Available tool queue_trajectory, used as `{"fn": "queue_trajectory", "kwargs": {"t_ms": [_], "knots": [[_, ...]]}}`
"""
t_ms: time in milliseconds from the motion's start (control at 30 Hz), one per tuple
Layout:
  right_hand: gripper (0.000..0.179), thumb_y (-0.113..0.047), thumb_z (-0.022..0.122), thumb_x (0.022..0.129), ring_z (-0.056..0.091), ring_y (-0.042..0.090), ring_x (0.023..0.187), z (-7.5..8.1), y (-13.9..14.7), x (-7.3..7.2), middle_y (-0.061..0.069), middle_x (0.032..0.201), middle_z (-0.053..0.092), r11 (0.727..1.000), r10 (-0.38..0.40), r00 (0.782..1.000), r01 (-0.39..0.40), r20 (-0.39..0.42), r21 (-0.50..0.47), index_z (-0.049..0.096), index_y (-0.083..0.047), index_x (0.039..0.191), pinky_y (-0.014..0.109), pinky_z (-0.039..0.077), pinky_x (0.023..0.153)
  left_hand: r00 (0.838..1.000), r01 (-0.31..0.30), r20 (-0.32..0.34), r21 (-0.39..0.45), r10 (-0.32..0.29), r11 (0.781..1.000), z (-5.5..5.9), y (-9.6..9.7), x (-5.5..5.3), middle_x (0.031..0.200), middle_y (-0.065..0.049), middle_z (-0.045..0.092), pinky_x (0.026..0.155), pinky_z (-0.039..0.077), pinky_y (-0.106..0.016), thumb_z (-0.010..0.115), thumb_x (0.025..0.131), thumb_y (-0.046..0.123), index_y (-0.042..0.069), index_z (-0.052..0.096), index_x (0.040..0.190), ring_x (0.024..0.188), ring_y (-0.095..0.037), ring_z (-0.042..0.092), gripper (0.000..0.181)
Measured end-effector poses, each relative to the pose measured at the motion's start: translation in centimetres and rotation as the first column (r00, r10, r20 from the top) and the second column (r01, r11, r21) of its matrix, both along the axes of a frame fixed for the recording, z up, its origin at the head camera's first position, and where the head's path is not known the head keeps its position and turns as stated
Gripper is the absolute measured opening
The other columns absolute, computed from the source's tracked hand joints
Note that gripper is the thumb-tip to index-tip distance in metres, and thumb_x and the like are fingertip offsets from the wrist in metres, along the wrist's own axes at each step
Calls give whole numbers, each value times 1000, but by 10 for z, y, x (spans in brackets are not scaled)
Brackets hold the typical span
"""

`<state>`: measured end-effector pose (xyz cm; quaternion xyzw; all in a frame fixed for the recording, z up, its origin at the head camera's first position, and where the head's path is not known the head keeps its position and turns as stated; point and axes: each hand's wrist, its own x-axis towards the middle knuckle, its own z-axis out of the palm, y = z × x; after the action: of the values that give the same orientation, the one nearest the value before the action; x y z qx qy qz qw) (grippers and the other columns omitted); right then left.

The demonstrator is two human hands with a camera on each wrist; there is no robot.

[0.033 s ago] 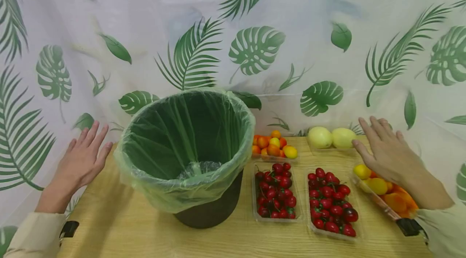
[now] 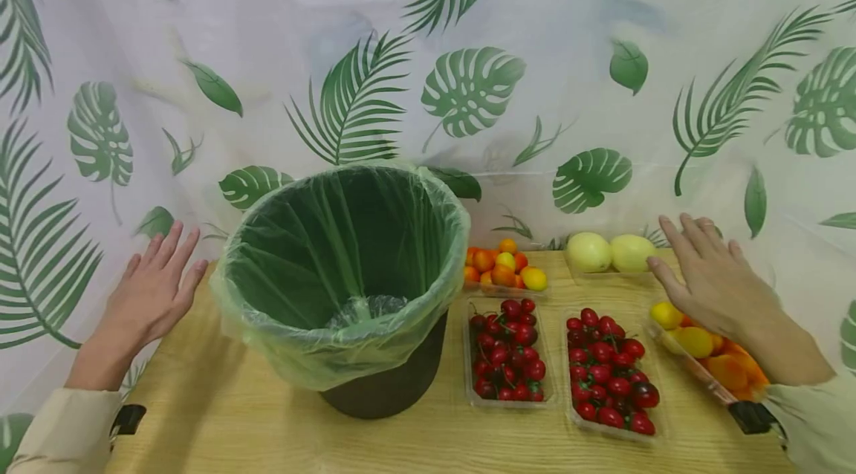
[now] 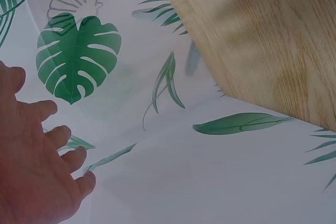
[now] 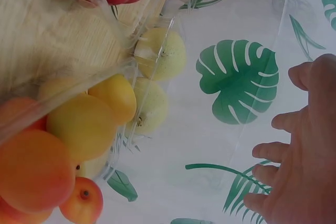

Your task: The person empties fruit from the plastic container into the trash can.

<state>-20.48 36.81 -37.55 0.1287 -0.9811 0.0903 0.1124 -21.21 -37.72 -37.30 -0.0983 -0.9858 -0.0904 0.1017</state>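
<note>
From the head view, one dark waste bin (image 2: 384, 388) with one green bag (image 2: 294, 355) folded over its rim stands on a wooden table (image 2: 267, 429). Right of the bin I count five clear containers. The first cherry punnet (image 2: 511, 404) sits just beside the bin and the second cherry punnet (image 2: 615, 434) farther right of it; the cherries overlap too much to number. The tray of small orange and yellow fruits (image 2: 524, 294) is right of the bin's far side. Two pale yellow-green fruits (image 2: 588, 252) share a tray farther right, and the tray of apricot-like fruit (image 2: 692, 367) lies farthest from the bin.

Two hands show. The left hand (image 2: 150, 288) is raised just left of the bin, its back up, fingers straight and slightly apart, thumb out. The right hand (image 2: 715, 281), well right of the bin, hangs above the apricot-like fruit, back up, fingers extended, thumb splayed.

The left wrist view has all five digits of the left hand, gaps between them, and part of the table.

In the right wrist view I see five separated digits, both pale fruits, and at least three cherries.
</note>
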Motion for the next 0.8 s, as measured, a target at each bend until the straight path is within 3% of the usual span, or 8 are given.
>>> {"fn": "queue_trajectory", "kwargs": {"t_ms": [467, 800], "knots": [[69, -42, 36, 111, 4, 54, 150, -8, -8, -2, 37, 161, 15, 1000, 17, 999, -16, 32, -16, 16, -2, 163, 76, 1, 112, 1000, 7, 20, 54, -8, 999, -5, 0, 4, 168, -24, 4, 111, 11, -75, 24, 113, 43, 9, 12, 165, 149, -55, 7, 64], [66, -39, 42, 110, 14, 57, 147, -5, -11, 12, 39, 156, 24, 999, 1, 1000, -2, -26, -34, 24, -2, 161, 78, 6, 110, 1000, 0, 5, 95, 0, 996, -6, 2, 7, 167, -26, 10, 109, 13, -76, 25, 113, 42, 7, 16, 164, 149, -56, 10, 62]]}}
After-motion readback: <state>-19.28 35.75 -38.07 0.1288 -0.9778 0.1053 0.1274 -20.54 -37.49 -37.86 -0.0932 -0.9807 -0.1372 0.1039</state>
